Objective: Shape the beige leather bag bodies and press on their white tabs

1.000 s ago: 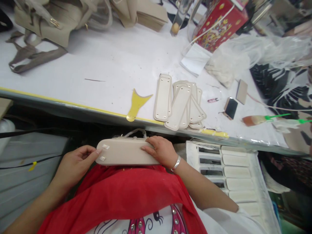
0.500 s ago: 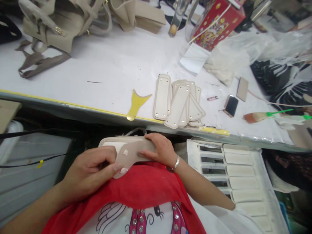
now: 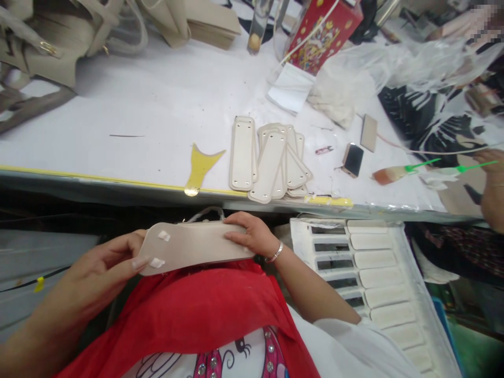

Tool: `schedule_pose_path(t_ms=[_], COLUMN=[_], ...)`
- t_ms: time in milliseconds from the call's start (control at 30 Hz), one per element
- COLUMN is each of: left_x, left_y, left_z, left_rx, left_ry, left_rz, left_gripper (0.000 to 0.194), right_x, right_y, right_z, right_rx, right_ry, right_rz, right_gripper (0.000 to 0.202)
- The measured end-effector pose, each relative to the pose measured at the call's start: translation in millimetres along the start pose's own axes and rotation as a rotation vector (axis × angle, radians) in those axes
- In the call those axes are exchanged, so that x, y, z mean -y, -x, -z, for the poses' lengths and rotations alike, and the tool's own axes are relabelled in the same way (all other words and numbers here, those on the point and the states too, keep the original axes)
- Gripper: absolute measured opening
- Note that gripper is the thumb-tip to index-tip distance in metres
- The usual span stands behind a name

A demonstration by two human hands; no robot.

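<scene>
Over my lap, below the table edge, lies a long beige leather panel [image 3: 197, 244] with rounded ends and two small white tabs near its left end. My left hand [image 3: 118, 257] pinches that left end between thumb and fingers. My right hand [image 3: 252, 233] grips the right end, its fingers resting across the top. Beneath the panel is a beige bag, mostly hidden; a clear-wrapped handle [image 3: 207, 211] shows behind it. On the table in front sits a pile of cream panels with corner holes [image 3: 270, 163].
A yellow forked piece [image 3: 200, 168] lies near the table edge. Further right are a small black-topped block [image 3: 353, 159] and a glue brush [image 3: 389, 174]. A white slotted rack [image 3: 342, 262] with cream strips stands at my right. Another person's hand [image 3: 492, 178] is at the far right.
My left hand has moved left with the panel's end, and the panel now lies flatter and stretched out over the bag. My right hand stays on its end. The view has shifted right.
</scene>
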State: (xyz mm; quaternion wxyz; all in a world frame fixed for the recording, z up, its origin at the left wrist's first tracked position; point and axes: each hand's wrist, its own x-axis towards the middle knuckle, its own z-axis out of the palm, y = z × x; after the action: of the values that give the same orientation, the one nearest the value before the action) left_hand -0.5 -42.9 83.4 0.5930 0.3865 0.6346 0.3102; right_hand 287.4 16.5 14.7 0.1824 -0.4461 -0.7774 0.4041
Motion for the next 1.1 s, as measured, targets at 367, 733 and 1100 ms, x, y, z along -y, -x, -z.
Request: schedule_pose_path(t_ms=[367, 733, 1100], left_x=[14, 36, 35], left_y=[-16, -18, -11], left_z=[0.3, 6.6, 2.6], left_rx=[-0.106, -0.102, -0.142], left_ry=[0.285, 0.001, -0.209], left_rz=[0.122, 0.168, 0.068], left_gripper=[0.042, 0.046, 0.045], right_x=[19, 18, 6], right_y=[7, 17, 19], right_z=[14, 16, 9], right_rx=[0.222, 0.176, 0.167], right_ry=[0.434, 0.562, 0.484], right_rz=[0.151, 0.179, 0.249], right_gripper=[0.084, 0.090, 0.084])
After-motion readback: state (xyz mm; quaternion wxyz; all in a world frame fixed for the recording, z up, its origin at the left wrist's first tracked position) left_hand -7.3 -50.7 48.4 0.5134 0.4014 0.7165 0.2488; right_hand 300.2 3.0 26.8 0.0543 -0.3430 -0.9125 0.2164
